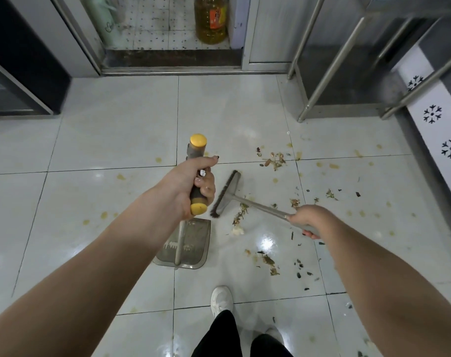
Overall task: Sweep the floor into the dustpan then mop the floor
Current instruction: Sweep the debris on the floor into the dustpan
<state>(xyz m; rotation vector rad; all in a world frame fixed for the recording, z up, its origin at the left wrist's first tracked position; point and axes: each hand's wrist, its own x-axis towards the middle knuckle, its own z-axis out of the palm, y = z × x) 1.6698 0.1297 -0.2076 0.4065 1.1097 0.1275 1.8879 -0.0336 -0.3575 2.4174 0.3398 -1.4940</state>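
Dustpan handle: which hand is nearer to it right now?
Left. The left hand grips the dustpan handle itself, between its yellow ends. The right hand is off to the right, holding the broom stick, with the broom head lying between.

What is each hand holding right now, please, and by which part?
The left hand grips the dustpan by its handle's top grip; the right hand grips the broom by its handle.

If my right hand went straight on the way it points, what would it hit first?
Probably the broom head: the right hand points along the broom handle toward it. The left hand, gripping the dustpan handle, lies just beyond; depth is unclear.
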